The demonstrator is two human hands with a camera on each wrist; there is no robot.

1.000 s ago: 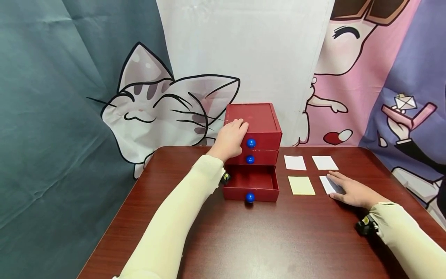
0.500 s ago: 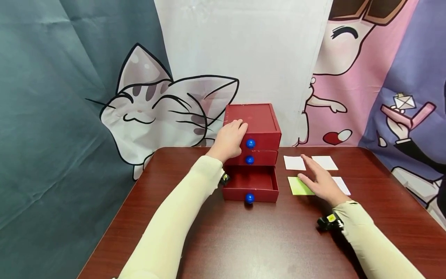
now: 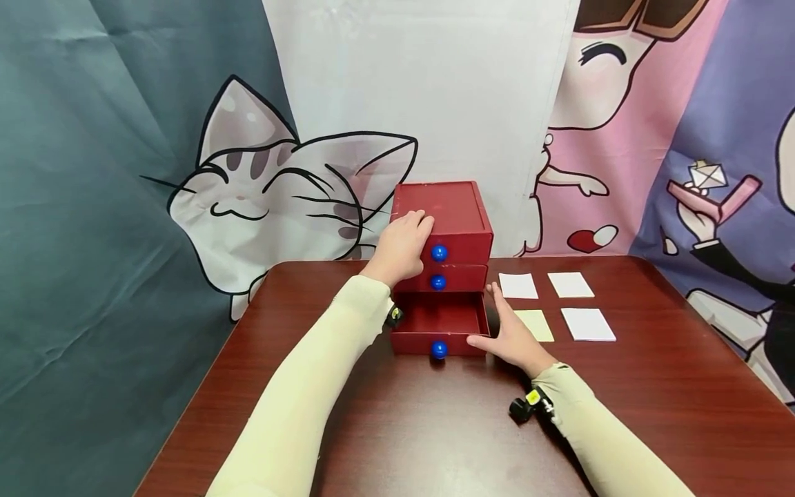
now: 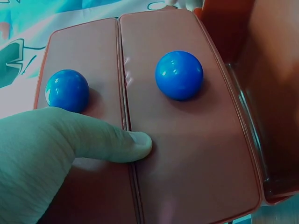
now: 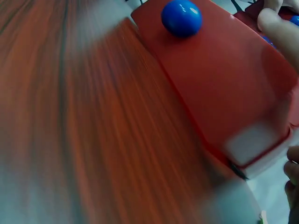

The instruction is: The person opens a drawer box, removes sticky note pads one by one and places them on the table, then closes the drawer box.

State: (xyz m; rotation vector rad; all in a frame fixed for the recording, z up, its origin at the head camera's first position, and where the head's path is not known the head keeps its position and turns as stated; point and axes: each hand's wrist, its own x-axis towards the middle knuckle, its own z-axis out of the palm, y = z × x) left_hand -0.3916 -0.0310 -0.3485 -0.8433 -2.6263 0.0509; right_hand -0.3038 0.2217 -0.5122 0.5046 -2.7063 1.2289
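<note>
A red three-drawer cabinet [image 3: 459, 207] with blue round knobs stands at the back of the table, its bottom drawer [image 3: 410, 344] pulled out and showing a bare inside. My left hand [image 3: 397, 247] rests on the cabinet's upper left corner, fingers on the top. In the left wrist view the thumb [image 4: 112, 142] presses across the seam between the two closed drawer fronts. At the open drawer's right front corner is my right hand [image 3: 515, 339], fingers spread along the side and thumb near the front. The right wrist view shows the drawer's front with its blue knob [image 5: 181, 17].
Right of the cabinet, two white paper squares [image 3: 518, 286] lie behind, with a yellow paper square [image 3: 539, 326] and a third white square [image 3: 588, 324] nearer. The yellow one is partly behind my right hand. A printed cloth [image 3: 435, 90] hangs behind the table.
My right hand has moved left from the near white square, over the yellow one, to the open drawer's right corner. My left hand stays on the cabinet. The view has shifted slightly.
</note>
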